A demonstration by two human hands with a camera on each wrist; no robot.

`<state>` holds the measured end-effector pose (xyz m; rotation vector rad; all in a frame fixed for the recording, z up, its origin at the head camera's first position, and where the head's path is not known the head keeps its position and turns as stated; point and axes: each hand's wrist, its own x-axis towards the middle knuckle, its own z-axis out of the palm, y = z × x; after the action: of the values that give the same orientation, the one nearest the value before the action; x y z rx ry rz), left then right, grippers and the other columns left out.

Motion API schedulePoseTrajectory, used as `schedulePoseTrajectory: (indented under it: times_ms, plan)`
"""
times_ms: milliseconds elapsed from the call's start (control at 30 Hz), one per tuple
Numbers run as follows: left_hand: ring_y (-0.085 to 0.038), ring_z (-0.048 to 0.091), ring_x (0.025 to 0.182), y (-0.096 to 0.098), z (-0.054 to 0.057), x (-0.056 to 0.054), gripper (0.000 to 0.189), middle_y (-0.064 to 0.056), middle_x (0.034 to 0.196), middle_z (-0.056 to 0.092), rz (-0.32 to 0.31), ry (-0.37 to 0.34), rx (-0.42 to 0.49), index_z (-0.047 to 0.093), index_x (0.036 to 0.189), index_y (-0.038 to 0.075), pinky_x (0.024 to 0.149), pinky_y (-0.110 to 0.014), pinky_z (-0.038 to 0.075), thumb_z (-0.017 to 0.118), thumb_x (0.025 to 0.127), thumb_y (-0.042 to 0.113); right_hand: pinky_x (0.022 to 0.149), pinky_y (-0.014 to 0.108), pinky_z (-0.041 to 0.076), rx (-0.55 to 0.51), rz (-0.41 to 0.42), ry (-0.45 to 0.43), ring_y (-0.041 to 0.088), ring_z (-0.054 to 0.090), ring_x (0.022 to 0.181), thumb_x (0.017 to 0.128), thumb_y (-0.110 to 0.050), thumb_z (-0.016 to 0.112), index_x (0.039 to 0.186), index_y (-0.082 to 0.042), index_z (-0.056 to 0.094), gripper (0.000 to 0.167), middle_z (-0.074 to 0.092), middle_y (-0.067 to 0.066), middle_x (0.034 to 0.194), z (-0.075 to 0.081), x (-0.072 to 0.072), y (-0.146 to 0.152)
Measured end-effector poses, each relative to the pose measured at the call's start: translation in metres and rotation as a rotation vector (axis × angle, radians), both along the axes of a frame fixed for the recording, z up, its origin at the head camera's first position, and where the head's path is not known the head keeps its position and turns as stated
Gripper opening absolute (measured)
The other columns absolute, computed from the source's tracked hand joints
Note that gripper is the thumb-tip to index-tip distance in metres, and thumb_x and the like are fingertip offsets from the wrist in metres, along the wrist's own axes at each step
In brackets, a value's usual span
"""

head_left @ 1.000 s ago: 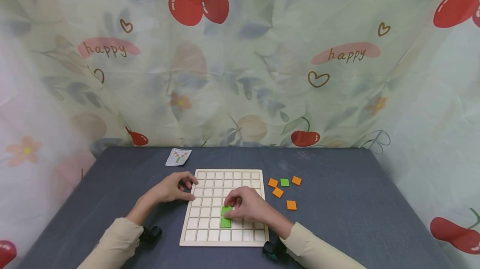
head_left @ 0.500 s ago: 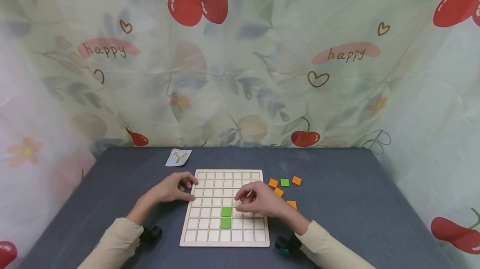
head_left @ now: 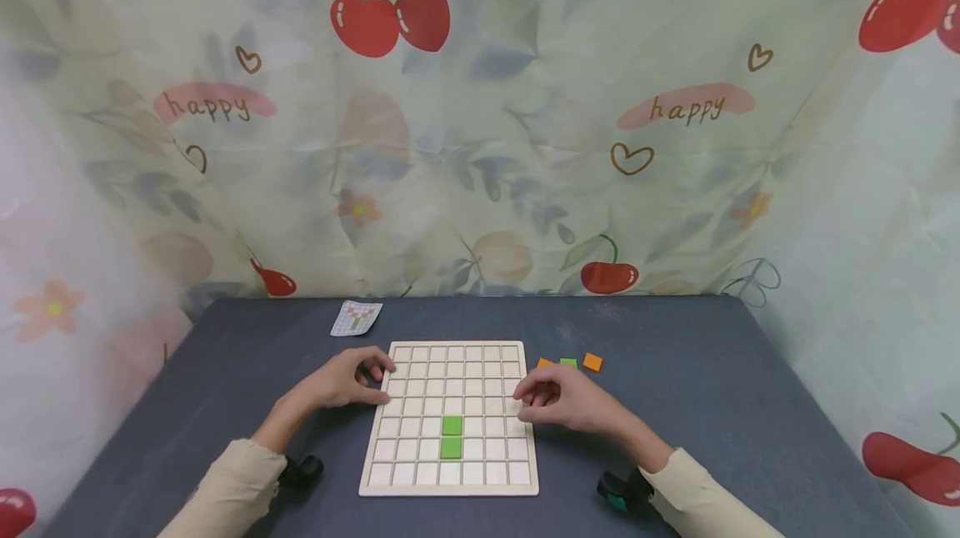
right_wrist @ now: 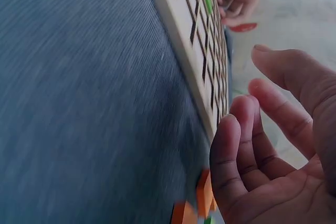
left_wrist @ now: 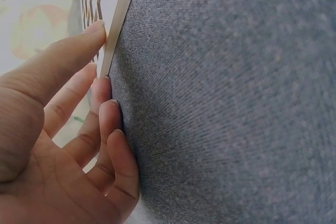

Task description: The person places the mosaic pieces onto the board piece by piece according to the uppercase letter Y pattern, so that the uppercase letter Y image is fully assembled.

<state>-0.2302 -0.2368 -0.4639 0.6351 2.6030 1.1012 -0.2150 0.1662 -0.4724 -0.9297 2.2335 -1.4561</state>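
Observation:
A pale gridded board (head_left: 408, 469) lies flat on the table, with two green square tiles (head_left: 452, 436) one above the other in its cells. At the board's left edge rests my left hand (head_left: 348, 377), thumb and fingertips touching the rim and spread apart along it. The left wrist view shows the thumb (left_wrist: 79, 45) against that edge. My right hand (head_left: 573, 398) hovers over the right edge, fingers loosely bent, nothing between them. Behind it are loose tiles: one orange (head_left: 592, 362), one green (head_left: 568, 362) and another orange one (head_left: 545, 363), the last two partly hidden.
A small printed card (head_left: 356, 318) with a coloured grid pattern lies at the back left of the dark tablecloth (head_left: 675, 371). Orange tiles (right_wrist: 184, 213) show beneath my right hand in the right wrist view. A patterned curtain (head_left: 480, 188) stands behind the table.
My right hand has left the upper green tile and moved right across the board to its right edge, covering some loose tiles. My left hand has stayed at the left edge.

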Motion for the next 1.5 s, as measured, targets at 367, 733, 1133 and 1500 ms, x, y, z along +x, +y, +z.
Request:
schedulePoseTrajectory:
  times_ms: [367,733,1133,1500]
  plan:
    - [-0.023,0.053,0.085,-0.001,-0.003,-0.002,0.037,-0.005,0.093,0.056,-0.010,0.012,0.001,0.067,0.114,0.004,0.075,-0.035,0.046,0.086,0.084,0.012,0.070,0.030,0.054,0.042,-0.072,0.052,0.021,0.065,0.078,0.089,-0.016,0.081,0.106,-0.001,0.073,0.024,0.069,0.004,0.094,0.002,0.002,0.038]
    - [-0.024,0.053,0.086,0.000,-0.002,-0.001,0.037,-0.006,0.093,0.057,-0.010,0.014,0.004,0.067,0.114,0.003,0.076,-0.035,0.046,0.086,0.084,0.012,0.069,0.029,0.054,0.072,-0.110,0.076,0.022,0.063,0.078,0.091,-0.015,0.080,0.111,0.001,0.071,0.027,0.067,0.006,0.092,0.003,-0.005,0.065]
    - [-0.024,0.053,0.086,-0.001,-0.002,-0.001,0.037,-0.007,0.093,0.057,-0.013,0.012,0.011,0.066,0.114,0.003,0.076,-0.035,0.046,0.086,0.084,0.011,0.064,0.027,0.049,0.172,-0.195,0.112,0.019,0.058,0.070,0.086,-0.021,0.085,0.117,-0.001,0.068,0.041,0.062,0.005,0.086,-0.005,-0.023,0.080]
    - [-0.024,0.053,0.085,-0.001,-0.003,-0.003,0.034,-0.005,0.092,0.057,-0.007,0.022,-0.001,0.067,0.112,0.003,0.075,-0.034,0.045,0.085,0.084,0.012,0.060,0.030,0.037,0.290,-0.298,0.183,0.017,0.048,0.064,0.082,-0.028,0.088,0.116,-0.008,0.071,0.043,0.049,-0.002,0.070,-0.008,-0.036,0.080]
